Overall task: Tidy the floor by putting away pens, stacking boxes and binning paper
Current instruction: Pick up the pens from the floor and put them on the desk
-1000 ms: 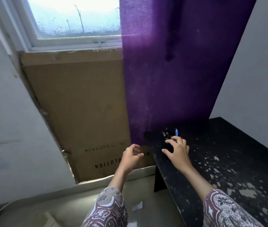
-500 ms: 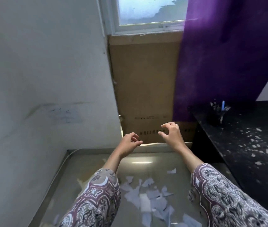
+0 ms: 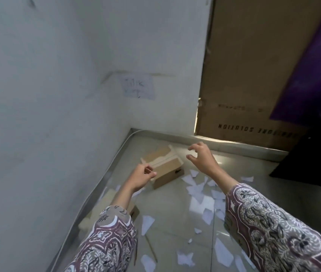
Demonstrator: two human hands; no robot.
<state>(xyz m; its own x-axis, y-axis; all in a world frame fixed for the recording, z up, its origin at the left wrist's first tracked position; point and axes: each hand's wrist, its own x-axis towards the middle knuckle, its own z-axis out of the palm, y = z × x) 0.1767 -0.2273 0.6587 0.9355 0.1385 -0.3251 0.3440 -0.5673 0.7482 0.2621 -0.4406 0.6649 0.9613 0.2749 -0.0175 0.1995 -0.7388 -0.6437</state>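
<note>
A small brown cardboard box (image 3: 167,169) lies on the tiled floor near the wall corner, its lid flap open. Another pale box (image 3: 104,205) lies closer to me along the left wall, partly hidden by my left arm. Torn white paper scraps (image 3: 200,201) are strewn over the floor to the right of the boxes. My left hand (image 3: 142,174) hovers in front of the first box with loosely curled fingers, holding nothing. My right hand (image 3: 201,158) is spread open above the floor just right of that box. No pens are in view.
A large flat cardboard sheet (image 3: 253,71) leans against the far wall, with a purple curtain (image 3: 312,79) over its right side. The dark table's edge (image 3: 316,163) stands at the right. A white wall (image 3: 48,95) closes the left side.
My view has swung down and left, from the table and its pen holder to the floor corner. Both hands left the table and now reach toward the box on the floor.
</note>
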